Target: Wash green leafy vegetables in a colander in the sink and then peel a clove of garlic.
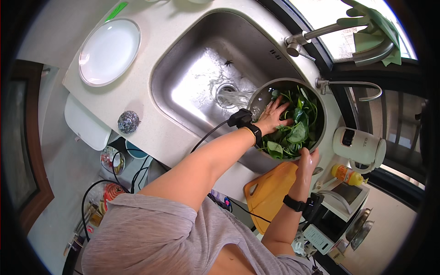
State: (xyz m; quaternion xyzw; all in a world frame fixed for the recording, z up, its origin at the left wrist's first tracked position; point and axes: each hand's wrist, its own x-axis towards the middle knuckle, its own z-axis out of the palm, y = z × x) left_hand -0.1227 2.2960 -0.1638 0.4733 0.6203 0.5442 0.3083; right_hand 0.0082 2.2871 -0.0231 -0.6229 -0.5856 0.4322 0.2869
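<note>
A round metal pot (263,97) is tilted over the right part of the stainless-steel sink (192,58). Water (240,98) pours from its lip towards the drain (225,96). Wet leafy greens (298,132) with long stems fill much of the pot. Spread fingers of my left hand (273,117) press flat on the leaves, near the pouring side. My right hand (308,160) grips the pot's near right rim; some of its fingers are hidden. A dark leaf scrap (228,63) lies on the sink bottom.
Beside the sink are a white plate (110,51) and a steel-wool scourer (128,122). An orange cutting board (270,196) lies by the right forearm. Beyond stand a faucet (295,44), a thin tap (350,83), a white electric appliance (357,146) and a yellow-capped bottle (347,174).
</note>
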